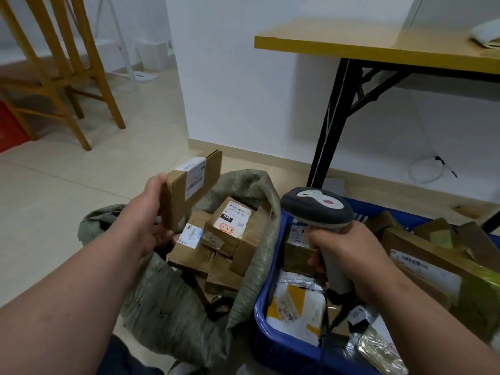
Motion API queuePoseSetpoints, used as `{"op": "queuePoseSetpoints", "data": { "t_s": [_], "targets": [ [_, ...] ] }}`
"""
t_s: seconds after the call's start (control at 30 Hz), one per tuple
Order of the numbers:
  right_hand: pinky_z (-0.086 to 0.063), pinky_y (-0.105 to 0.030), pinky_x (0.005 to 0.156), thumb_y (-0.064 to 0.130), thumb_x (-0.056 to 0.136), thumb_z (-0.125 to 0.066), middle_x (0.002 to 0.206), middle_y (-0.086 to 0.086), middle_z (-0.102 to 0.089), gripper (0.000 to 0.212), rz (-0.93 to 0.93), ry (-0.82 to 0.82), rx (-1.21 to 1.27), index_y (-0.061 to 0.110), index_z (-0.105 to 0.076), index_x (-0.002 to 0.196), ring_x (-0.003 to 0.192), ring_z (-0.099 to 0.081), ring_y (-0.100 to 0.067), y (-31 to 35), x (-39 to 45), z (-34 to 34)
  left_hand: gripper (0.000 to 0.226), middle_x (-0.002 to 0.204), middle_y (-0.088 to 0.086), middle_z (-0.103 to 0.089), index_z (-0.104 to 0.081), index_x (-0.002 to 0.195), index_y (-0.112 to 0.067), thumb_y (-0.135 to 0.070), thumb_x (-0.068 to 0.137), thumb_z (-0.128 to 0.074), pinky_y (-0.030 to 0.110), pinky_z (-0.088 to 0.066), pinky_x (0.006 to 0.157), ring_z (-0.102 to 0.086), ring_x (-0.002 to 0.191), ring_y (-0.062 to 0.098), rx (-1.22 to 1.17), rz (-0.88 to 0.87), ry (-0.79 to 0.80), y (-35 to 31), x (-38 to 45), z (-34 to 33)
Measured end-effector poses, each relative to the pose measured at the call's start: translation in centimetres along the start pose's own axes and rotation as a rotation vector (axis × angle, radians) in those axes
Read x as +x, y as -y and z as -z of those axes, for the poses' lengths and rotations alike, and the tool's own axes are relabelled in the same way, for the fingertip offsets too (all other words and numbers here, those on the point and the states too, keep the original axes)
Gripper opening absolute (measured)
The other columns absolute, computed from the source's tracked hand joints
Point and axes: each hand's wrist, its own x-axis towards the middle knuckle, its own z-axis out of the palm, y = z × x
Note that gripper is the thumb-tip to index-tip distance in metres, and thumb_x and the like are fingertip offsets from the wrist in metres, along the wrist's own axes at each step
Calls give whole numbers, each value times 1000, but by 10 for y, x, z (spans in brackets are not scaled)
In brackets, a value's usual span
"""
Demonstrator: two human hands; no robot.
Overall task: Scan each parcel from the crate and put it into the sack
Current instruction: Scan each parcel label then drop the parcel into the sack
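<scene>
My left hand (147, 212) grips a flat brown cardboard parcel (189, 189) with a white label, tilted in the air above the open mouth of the grey-green woven sack (167, 301). Several cardboard parcels (227, 239) lie inside the sack. My right hand (349, 257) grips the handle of a grey barcode scanner (318, 207), held upright over the left end of the blue crate (273, 345). The crate holds several boxes and soft mailers, among them a white and yellow mailer (296, 309).
A yellow-topped folding table (378, 41) with black legs stands behind the crate. Wooden chairs (62, 63) stand at the far left on the tiled floor, next to something red (10, 128). A white cable (427, 169) lies coiled under the table by the wall.
</scene>
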Motion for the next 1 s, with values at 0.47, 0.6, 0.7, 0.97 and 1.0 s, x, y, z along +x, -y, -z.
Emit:
{"op": "queuePoseSetpoints", "data": {
  "t_s": [0.47,0.6,0.7,0.97,1.0],
  "targets": [
    [-52,-30,56,18,82,-74,58,-3,-68,12,28,55,-131,13,-67,91,52,-66,-12,-13,25,-34,78,131,19,-54,-60,125,-2,-52,68,-76,39,-47,98,-53,119,34,886,-128,-59,29,27,12],
    [-52,-31,56,19,82,-74,60,-4,-70,13,20,37,-129,15,-68,92,53,-68,-13,-16,30,-33,51,136,13,-54,-54,136,-9,-30,92,-65,33,-43,96,-53,122,27,1087,-15,134,44,34,7],
    [-56,-37,62,18,83,-74,63,-7,-71,10,18,37,-128,16,-67,90,57,-69,-16,-16,30,-30,44,144,12,-51,-55,137,-10,-26,96,-60,37,-38,109,-46,132,27,1003,-79,151,43,40,8],
    [-55,-29,55,19,83,-74,68,-10,-73,12,-33,-32,-91,16,-68,93,57,-69,-17,-22,19,-5,41,139,5,-57,-57,136,-17,-28,97,-58,34,-41,98,-52,126,23,889,-272,160,36,28,-9],
    [-55,-28,53,19,83,-74,70,-11,-73,12,-40,-52,-80,17,-68,93,58,-70,-18,-23,18,0,39,136,4,-59,-59,134,-19,-30,96,-58,33,-41,92,-54,123,22,883,-303,159,35,24,-16]
  ]
}}
